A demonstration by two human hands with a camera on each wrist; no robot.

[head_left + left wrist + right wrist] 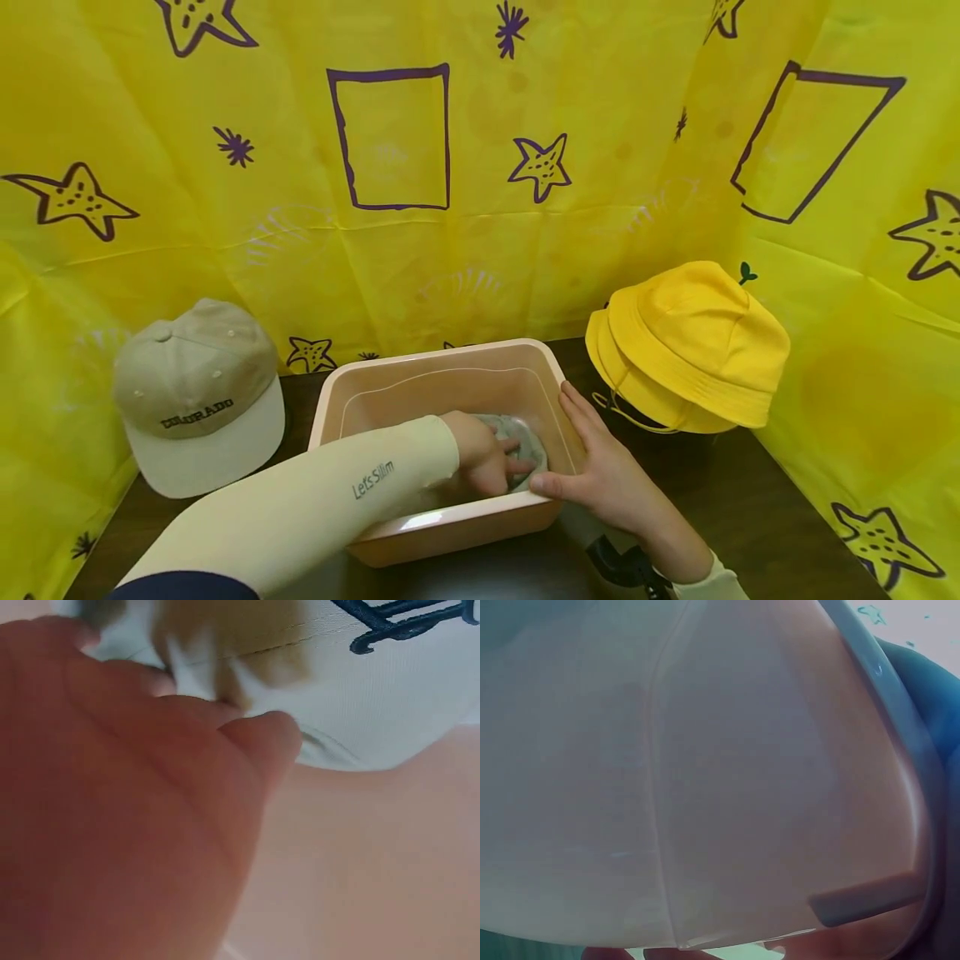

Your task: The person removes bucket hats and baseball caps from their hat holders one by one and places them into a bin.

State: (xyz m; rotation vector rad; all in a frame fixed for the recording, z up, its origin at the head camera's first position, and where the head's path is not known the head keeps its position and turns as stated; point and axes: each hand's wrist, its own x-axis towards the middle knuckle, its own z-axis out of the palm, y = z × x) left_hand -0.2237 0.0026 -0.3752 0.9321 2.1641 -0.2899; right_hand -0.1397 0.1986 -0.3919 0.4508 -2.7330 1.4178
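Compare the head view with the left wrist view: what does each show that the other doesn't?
Only the head view: the beige COLORADO cap, yellow bucket hats, the starfish-print yellow sheet and the right hand. Only the left wrist view: dark embroidery and a stitched seam on the pale fabric. Both: the left hand touching that fabric, and the pinkish plastic basin.

Left, beige domed cloth cap [197,371]; right, yellow cloth bucket hats [697,333]; between, pink oblong plastic basin [457,540], apparently holding grey fabric [531,439].
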